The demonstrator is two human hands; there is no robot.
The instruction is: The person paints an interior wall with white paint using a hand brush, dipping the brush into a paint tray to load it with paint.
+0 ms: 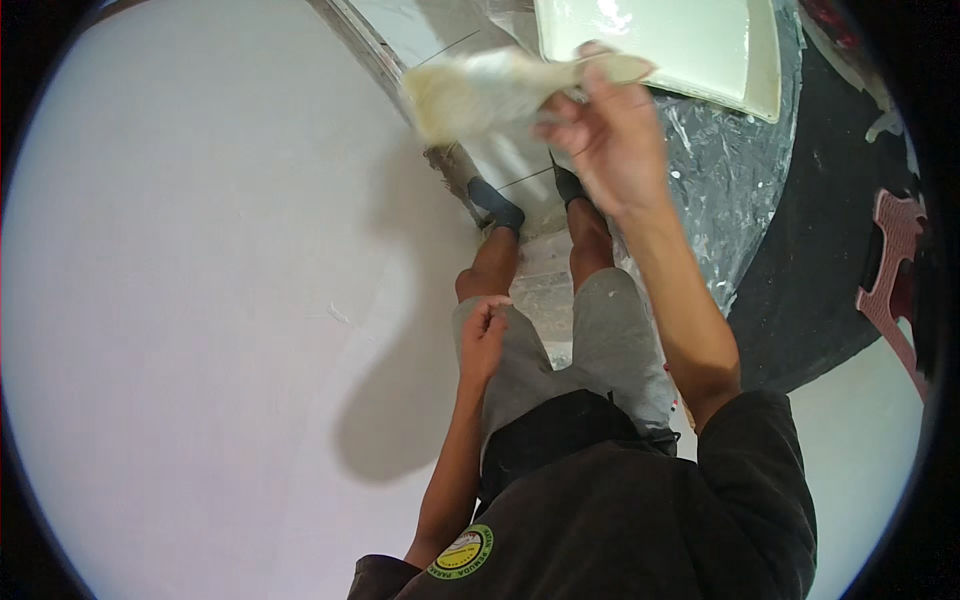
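Observation:
My right hand [611,127] grips the handle of a wide paintbrush [480,94], blurred, with its pale bristles pointing left toward the white wall [225,262]. Beyond the hand, at the top, sits a pale rectangular paint tray [763,67] holding wet, glossy white paint. My left hand [484,337] hangs low beside my left thigh, its fingers curled in with nothing visible in them. No gap between that hand and the grey shorts [525,337] can be made out.
Crumpled, paint-spotted plastic sheeting [694,180] lies under and beside the tray. A pink plastic stool [889,255] stands at the right, by a dark floor area [810,262]. Past my feet are white floor tiles [510,161] and a worn strip [367,45] along the wall's base.

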